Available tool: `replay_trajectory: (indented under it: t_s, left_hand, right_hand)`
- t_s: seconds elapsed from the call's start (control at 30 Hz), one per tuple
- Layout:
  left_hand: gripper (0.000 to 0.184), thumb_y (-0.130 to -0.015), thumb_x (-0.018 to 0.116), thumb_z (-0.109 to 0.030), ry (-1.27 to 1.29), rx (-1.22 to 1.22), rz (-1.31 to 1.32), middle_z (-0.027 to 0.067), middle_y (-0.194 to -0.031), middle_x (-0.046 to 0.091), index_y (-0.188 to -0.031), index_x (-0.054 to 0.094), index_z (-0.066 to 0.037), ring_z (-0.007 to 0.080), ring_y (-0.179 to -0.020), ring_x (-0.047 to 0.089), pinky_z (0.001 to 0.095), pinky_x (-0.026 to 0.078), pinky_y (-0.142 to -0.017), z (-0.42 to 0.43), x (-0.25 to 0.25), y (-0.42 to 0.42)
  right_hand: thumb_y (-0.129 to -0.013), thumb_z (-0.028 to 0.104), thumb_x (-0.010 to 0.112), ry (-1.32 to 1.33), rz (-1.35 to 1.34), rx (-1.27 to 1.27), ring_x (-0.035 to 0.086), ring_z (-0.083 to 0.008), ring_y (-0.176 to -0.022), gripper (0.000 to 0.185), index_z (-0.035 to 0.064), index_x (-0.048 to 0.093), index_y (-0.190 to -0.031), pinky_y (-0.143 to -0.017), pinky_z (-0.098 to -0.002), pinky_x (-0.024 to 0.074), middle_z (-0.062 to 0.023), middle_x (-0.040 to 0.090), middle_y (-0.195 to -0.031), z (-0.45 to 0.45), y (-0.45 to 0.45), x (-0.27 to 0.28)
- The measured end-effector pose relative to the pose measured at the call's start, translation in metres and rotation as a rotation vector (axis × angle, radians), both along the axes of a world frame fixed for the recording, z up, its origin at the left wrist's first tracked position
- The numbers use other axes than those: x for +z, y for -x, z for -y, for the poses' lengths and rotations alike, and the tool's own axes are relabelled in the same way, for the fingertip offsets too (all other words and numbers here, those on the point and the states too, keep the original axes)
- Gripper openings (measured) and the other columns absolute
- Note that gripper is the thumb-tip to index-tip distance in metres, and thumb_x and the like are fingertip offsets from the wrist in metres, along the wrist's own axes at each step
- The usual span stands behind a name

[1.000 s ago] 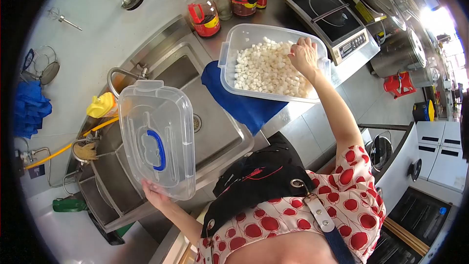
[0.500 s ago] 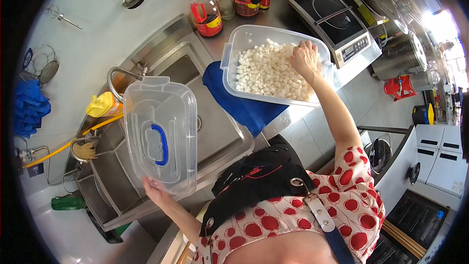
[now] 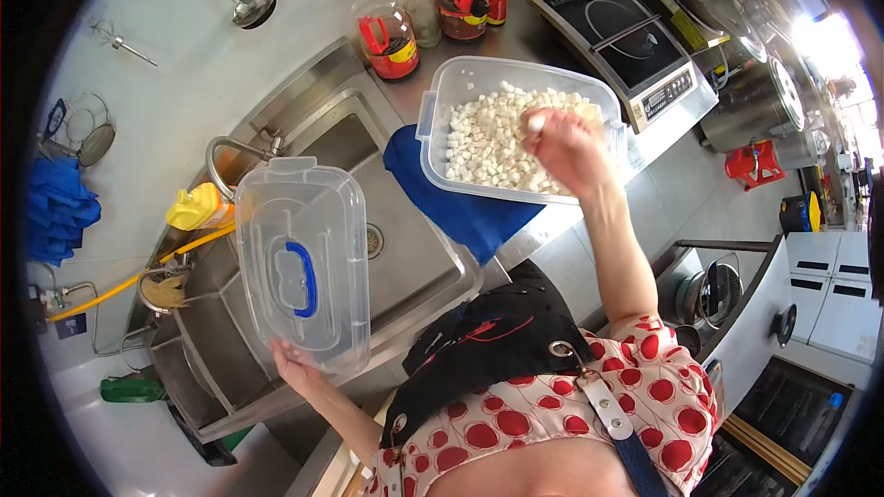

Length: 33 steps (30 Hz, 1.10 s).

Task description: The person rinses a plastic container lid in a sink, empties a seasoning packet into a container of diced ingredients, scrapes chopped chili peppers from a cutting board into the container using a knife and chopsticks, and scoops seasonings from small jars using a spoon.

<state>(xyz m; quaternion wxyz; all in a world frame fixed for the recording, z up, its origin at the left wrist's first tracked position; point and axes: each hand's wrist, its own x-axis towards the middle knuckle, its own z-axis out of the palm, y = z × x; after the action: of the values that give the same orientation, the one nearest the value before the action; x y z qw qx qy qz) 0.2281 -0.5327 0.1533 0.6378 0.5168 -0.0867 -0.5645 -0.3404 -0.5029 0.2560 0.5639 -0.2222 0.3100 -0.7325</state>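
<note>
The left hand [image 3: 296,368] holds a clear lid [image 3: 276,262] by its lower edge, the lid tilted over the sink [image 3: 410,239]. Right of that, a blue cloth [image 3: 451,212] lies at the counter's [image 3: 410,99] sink-side edge, partly under a translucent tub [image 3: 440,106]. The tub rests near the counter's front edge with white cubes [image 3: 493,129] inside. Above the tub's right half, the right hand [image 3: 566,145] is pinched narrow on a white piece [image 3: 537,122]. Farther right, an induction cooker [image 3: 610,23] stands toward the counter's right end.
</note>
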Motion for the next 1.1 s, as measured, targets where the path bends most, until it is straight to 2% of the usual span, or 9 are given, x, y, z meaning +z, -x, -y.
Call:
replay_trajectory:
  t_s: [0.1,0.2,0.27,0.8,0.87,0.93,1.03,1.07,1.1]
  left_hand:
    - [0.012,-0.089,0.061,-0.021,-0.025,0.157,0.124,-0.0050,-0.068,0.058,-0.096,0.057,-0.013,0.0025,-0.051,0.049,0.0141,0.038,-0.039,0.000,0.021,0.030]
    - [0.012,-0.090,0.059,-0.021,0.003,0.069,0.092,-0.0042,-0.068,0.058,-0.098,0.055,-0.013,0.0038,-0.049,0.049,0.0148,0.040,-0.039,0.000,0.010,0.010]
    - [0.011,-0.090,0.058,-0.021,0.023,0.045,0.083,-0.0038,-0.068,0.058,-0.097,0.056,-0.013,0.0041,-0.050,0.050,0.0154,0.041,-0.039,-0.001,-0.009,-0.012]
    - [0.009,-0.090,0.059,-0.019,0.073,-0.027,0.001,-0.0030,-0.064,0.060,-0.082,0.057,-0.014,0.0045,-0.046,0.050,0.0175,0.040,-0.036,-0.011,0.005,0.003]
    - [0.010,-0.089,0.059,-0.020,0.048,-0.012,0.009,-0.0037,-0.063,0.060,-0.081,0.057,-0.015,0.0040,-0.045,0.049,0.0170,0.039,-0.036,-0.012,0.006,0.003]
    - [0.011,-0.089,0.060,-0.020,0.036,0.011,0.012,-0.0044,-0.063,0.059,-0.080,0.057,-0.015,0.0034,-0.045,0.048,0.0164,0.038,-0.036,-0.012,0.017,0.012]
    - [0.011,-0.089,0.060,-0.020,0.020,0.100,0.091,-0.0057,-0.063,0.057,-0.080,0.057,-0.015,0.0027,-0.047,0.047,0.0163,0.037,-0.038,-0.013,0.029,0.025]
    - [0.010,-0.089,0.060,-0.020,0.043,0.100,0.063,-0.0061,-0.063,0.057,-0.080,0.057,-0.015,0.0027,-0.048,0.047,0.0166,0.037,-0.039,-0.016,0.024,0.013]
    - [0.010,-0.088,0.061,-0.020,0.065,0.097,0.036,-0.0064,-0.064,0.056,-0.081,0.058,-0.014,0.0028,-0.049,0.047,0.0169,0.037,-0.039,-0.017,0.021,0.007]
  right_hand:
    - [-0.077,0.021,0.067,0.211,-0.113,0.269,0.047,-0.0162,-0.077,0.020,0.0019,0.064,-0.078,-0.070,-0.0270,0.0371,-0.0088,0.051,-0.084,-0.027,-0.077,0.076]
    - [-0.076,0.017,0.071,0.543,-0.028,0.640,0.045,-0.0188,-0.078,0.014,0.0039,0.067,-0.079,-0.069,-0.0284,0.0348,-0.0076,0.051,-0.085,-0.043,-0.111,0.121]
    - [-0.078,0.015,0.071,0.842,-0.128,0.658,0.045,-0.0205,-0.080,0.011,0.0056,0.068,-0.083,-0.069,-0.0288,0.0339,-0.0071,0.052,-0.086,-0.039,-0.122,0.130]
    - [-0.082,0.023,0.070,1.149,-0.069,0.662,0.051,-0.0234,-0.083,0.019,0.0046,0.069,-0.085,-0.073,-0.0368,0.0406,-0.0104,0.055,-0.089,-0.047,-0.145,0.148]
    - [-0.076,0.011,0.075,0.900,-0.091,0.849,0.050,-0.0215,-0.092,0.014,0.0044,0.067,-0.086,-0.086,-0.0331,0.0375,-0.0069,0.055,-0.093,-0.053,-0.134,0.146]
    - [-0.080,0.022,0.072,0.850,-0.112,0.717,0.046,-0.0209,-0.081,0.018,0.0058,0.067,-0.088,-0.073,-0.0336,0.0358,-0.0076,0.053,-0.090,-0.049,-0.135,0.122]
    - [-0.075,0.021,0.078,0.405,-0.058,0.705,0.047,-0.0192,-0.086,0.030,0.0029,0.059,-0.089,-0.079,-0.0314,0.0371,-0.0083,0.052,-0.089,-0.055,-0.123,0.078]
    - [-0.079,0.008,0.073,0.261,-0.033,0.689,0.050,-0.0116,-0.091,0.024,0.0043,0.055,-0.094,-0.082,-0.0259,0.0400,-0.0023,0.053,-0.097,-0.059,-0.117,0.053]
    - [-0.083,0.011,0.069,0.140,-0.097,0.626,0.049,-0.0067,-0.086,0.019,0.0056,0.053,-0.093,-0.075,-0.0213,0.0408,0.0012,0.053,-0.094,-0.061,-0.111,0.029]
